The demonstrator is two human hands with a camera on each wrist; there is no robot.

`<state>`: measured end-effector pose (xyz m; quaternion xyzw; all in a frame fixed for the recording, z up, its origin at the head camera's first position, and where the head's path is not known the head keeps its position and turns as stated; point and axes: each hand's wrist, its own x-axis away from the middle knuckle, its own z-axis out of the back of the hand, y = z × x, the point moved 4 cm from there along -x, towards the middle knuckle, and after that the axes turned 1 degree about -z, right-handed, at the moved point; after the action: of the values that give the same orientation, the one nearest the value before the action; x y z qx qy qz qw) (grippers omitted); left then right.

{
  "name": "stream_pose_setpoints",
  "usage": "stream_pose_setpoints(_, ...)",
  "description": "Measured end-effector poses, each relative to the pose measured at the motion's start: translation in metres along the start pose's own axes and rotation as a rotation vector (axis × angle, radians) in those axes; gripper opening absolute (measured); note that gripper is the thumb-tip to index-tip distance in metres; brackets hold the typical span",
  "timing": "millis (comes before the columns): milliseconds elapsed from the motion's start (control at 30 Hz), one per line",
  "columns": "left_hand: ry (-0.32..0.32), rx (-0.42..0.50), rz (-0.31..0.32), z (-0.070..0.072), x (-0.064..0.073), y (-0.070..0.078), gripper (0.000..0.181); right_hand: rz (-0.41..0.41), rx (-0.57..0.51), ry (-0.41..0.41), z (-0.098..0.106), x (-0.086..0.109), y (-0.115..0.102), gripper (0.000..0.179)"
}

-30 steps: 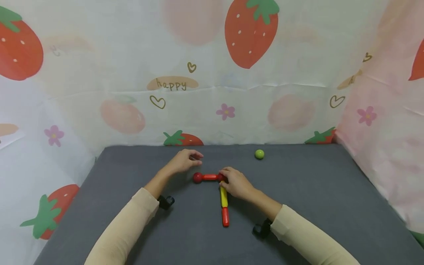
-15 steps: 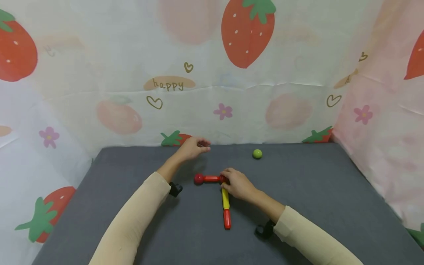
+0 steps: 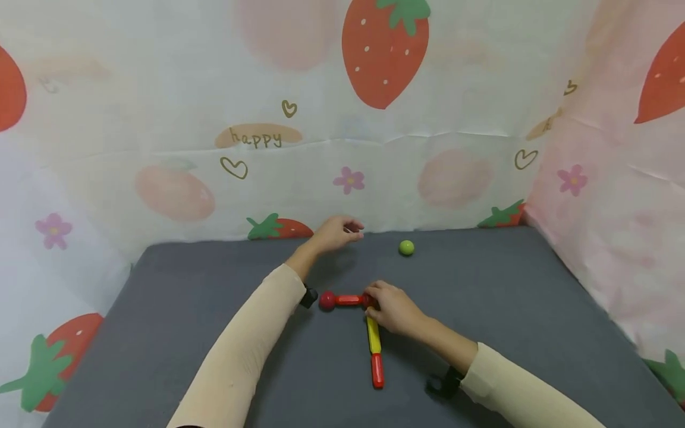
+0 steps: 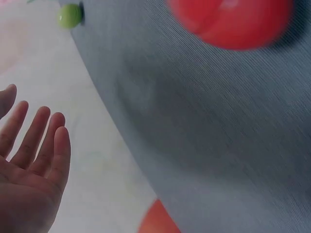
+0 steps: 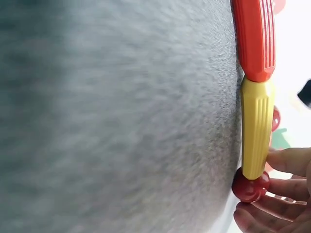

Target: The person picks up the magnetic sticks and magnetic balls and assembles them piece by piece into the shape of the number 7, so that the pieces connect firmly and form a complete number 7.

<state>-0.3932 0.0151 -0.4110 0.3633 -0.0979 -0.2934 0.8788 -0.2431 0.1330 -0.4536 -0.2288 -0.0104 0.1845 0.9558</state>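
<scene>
My left hand [image 3: 336,233] reaches over the far edge of the grey surface, fingers loosely spread and holding nothing. To its right sits a small green ball [image 3: 407,248], apart from the fingers. My right hand [image 3: 395,308] grips a dark red ball [image 5: 250,187] at a corner, its fingers around the ball and a fingertip by the yellow rod [image 5: 256,128]. From that corner a short red rod [image 3: 349,300] runs left to another red ball [image 3: 327,301]. The yellow rod extends toward the near side, and a second red rod [image 3: 377,371] continues it end to end.
A dark grey cloth surface [image 3: 203,309] lies under everything. Behind it hangs a pale curtain [image 3: 385,154] printed with strawberries, with similar curtain along both sides. Black wrist cameras sit on both wrists.
My left hand has moved right and farther back, closer to the green ball. The right hand keeps its grip on the corner ball. The head view has shifted slightly.
</scene>
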Motion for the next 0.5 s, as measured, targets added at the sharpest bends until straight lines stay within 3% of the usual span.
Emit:
stream_pose_setpoints(233,-0.099,-0.085,0.0,-0.041,-0.031,0.026,0.038,-0.017,0.017,0.006,0.005,0.013,0.009,0.03)
stream_pose_setpoints(500,-0.194,-0.19,0.025,-0.079,-0.053,0.047,0.047,-0.009,0.021,0.04,0.012,0.023,0.02,0.033)
